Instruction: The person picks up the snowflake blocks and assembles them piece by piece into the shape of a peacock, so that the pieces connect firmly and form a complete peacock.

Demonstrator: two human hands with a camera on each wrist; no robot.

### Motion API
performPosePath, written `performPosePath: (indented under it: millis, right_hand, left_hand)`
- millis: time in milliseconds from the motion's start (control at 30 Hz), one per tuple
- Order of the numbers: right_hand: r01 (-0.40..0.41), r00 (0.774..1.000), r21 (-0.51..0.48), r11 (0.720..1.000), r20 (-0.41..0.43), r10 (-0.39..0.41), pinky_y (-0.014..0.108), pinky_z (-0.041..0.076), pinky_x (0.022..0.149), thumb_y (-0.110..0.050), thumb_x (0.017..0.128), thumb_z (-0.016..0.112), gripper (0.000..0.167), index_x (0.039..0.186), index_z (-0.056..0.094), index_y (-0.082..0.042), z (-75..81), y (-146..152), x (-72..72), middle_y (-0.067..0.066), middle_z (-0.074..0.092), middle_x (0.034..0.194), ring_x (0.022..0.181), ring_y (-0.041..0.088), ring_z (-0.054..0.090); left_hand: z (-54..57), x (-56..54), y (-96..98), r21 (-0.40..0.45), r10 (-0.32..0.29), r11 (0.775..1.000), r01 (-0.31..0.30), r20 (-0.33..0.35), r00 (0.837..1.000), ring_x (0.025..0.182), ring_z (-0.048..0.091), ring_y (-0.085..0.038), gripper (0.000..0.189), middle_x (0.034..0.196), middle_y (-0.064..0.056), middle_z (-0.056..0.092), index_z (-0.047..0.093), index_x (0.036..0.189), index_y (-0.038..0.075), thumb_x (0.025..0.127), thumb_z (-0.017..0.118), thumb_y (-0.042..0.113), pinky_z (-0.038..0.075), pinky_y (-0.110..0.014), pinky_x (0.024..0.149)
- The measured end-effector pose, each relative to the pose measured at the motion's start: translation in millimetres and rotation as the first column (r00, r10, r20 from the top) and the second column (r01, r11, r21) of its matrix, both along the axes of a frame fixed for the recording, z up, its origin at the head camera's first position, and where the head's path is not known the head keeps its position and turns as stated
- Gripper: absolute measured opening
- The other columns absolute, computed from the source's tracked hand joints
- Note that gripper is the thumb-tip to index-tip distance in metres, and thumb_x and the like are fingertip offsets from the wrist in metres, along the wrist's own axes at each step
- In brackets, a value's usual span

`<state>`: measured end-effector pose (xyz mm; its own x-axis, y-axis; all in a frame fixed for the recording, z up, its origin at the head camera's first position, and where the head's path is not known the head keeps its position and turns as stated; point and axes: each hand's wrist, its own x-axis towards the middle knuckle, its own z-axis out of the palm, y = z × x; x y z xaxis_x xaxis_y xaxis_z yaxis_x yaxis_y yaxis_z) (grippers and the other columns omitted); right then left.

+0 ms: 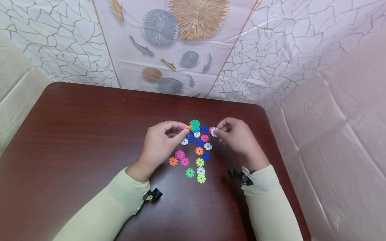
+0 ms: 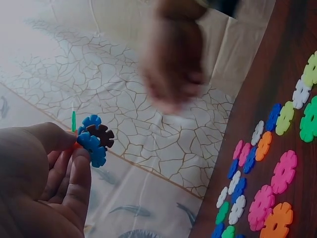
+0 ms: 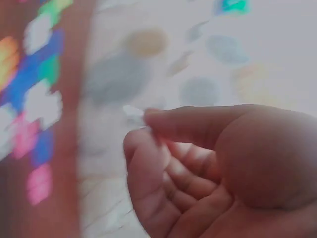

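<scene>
**A Light, Edgewise Grip**

At nine o'clock, the left hand [image 1: 159,142] pinched the orange notched disc [image 1: 188,127] of a cluster [image 1: 195,124], seemingly leaving the rest exposed; loose discs [image 1: 197,151] lay toward six; at three, the right hand [image 1: 239,137] pinched a white disc [image 1: 213,132] edgewise.

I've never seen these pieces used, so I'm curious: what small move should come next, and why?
Probably bring the white notched disc in the right hand to the disc cluster in the left hand and try pushing their slots together. Each hand pinches its piece, the two are apart, and the cluster's differently coloured discs seem joined at their notches.
</scene>
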<state>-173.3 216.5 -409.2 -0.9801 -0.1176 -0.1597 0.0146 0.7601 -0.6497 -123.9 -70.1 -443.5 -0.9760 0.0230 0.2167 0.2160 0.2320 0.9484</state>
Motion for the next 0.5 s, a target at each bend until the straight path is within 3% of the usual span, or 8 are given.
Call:
performPosePath:
  millis: [100, 200, 300, 500]
  right_hand:
    - [-0.027, 0.994, -0.083, 0.996, -0.105, 0.018, 0.034, 0.068, 0.071, -0.029, 0.104, 0.085, 0.021, 0.113, 0.074, -0.014, 32.7, -16, 14.7, 0.012, 0.079, 0.095, 0.078, 0.027, 0.078]
    - [-0.069, 0.983, -0.134, 0.989, -0.177, 0.045, 0.034, 0.069, 0.07, -0.026, 0.102, 0.088, 0.02, 0.113, 0.076, -0.015, 53.1, -33, 25.8, 0.01, 0.081, 0.094, 0.076, 0.028, 0.079]
    - [-0.107, 0.975, -0.135, 0.985, -0.206, 0.078, 0.034, 0.069, 0.069, -0.024, 0.102, 0.087, 0.015, 0.112, 0.077, -0.018, 61.4, -50, 32.2, 0.007, 0.081, 0.092, 0.074, 0.025, 0.079]
    - [-0.121, 0.953, 0.001, 0.993, -0.28, 0.116, 0.037, 0.062, 0.064, -0.026, 0.102, 0.087, 0.011, 0.109, 0.081, -0.022, 61.5, -72, 36.1, -0.005, 0.079, 0.089, 0.074, 0.016, 0.072]
  left_hand:
    - [-0.4, -0.1, 0.2, -0.018, 0.01, 1.0, -0.01, -0.019, 1.0, 0.087, 0.075, -0.009, 0.016, 0.103, 0.011, 0.083, 0.087, 0.111, 0.025, 0.096, 0.093, 0.026, 0.066, -0.032, 0.078]
    - [-1.1, -0.7, 0.8, -0.042, 0.018, 0.999, -0.02, -0.051, 0.999, 0.085, 0.074, -0.008, 0.016, 0.102, 0.01, 0.083, 0.087, 0.11, 0.023, 0.096, 0.094, 0.025, 0.066, -0.029, 0.077]
    - [-1.6, -1.2, 1.4, -0.065, 0.018, 0.998, -0.024, -0.088, 0.996, 0.084, 0.074, -0.008, 0.015, 0.101, 0.009, 0.083, 0.088, 0.109, 0.021, 0.096, 0.094, 0.023, 0.065, -0.028, 0.076]
    - [-1.5, -0.5, 1.8, -0.111, 0.016, 0.993, -0.03, -0.132, 0.991, 0.085, 0.073, -0.006, 0.013, 0.099, 0.009, 0.082, 0.087, 0.107, 0.02, 0.096, 0.093, 0.025, 0.065, -0.028, 0.075]
